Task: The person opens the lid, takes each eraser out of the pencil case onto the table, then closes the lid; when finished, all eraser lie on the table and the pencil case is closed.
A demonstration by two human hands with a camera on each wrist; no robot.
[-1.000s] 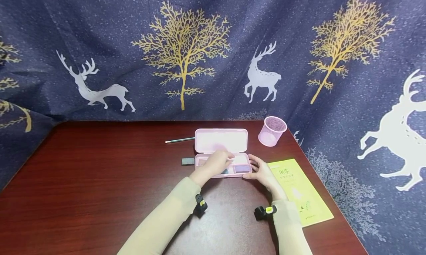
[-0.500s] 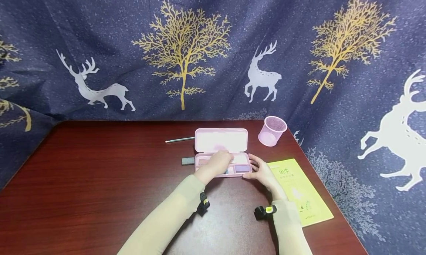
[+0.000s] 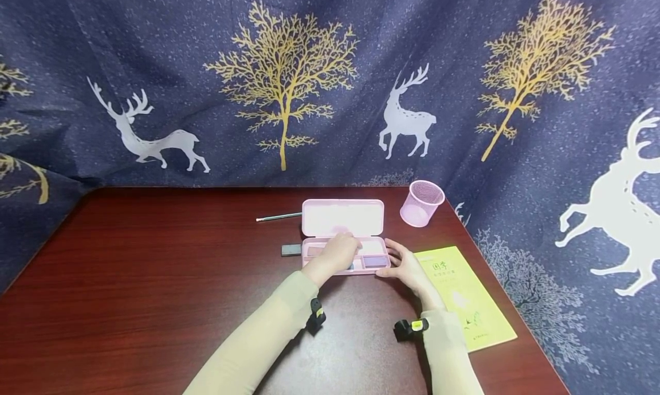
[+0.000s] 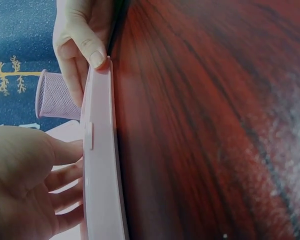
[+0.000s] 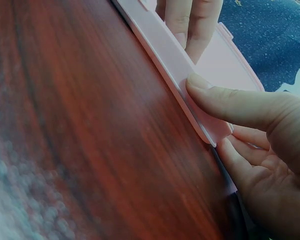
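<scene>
A pink pencil case [image 3: 321, 218] stands on the table with its lid raised. My left hand [image 3: 337, 253] reaches down into it, fingers bent inside behind the front wall; I cannot tell whether they pinch anything. My right hand [image 3: 407, 268] grips the right end of the case, thumb [image 5: 205, 87] on the front wall and fingers around the corner. Inside the case, a lilac block [image 3: 374, 261] fills the front right compartment. A brownish-pink strip [image 3: 314, 250] lies in the back compartment, and a bit of something teal [image 3: 352, 266] shows below the left hand.
A green pencil [image 3: 278, 217] juts out from behind the lid, and a grey-green block [image 3: 291, 250] lies by the case's left side. A pink mesh pen cup [image 3: 421, 204] stands at the back right. A yellow book [image 3: 464, 303] lies along the table's right edge.
My left hand has shifted slightly right within the case and its fingers have dipped lower. My right hand and the case have stayed in place.
</scene>
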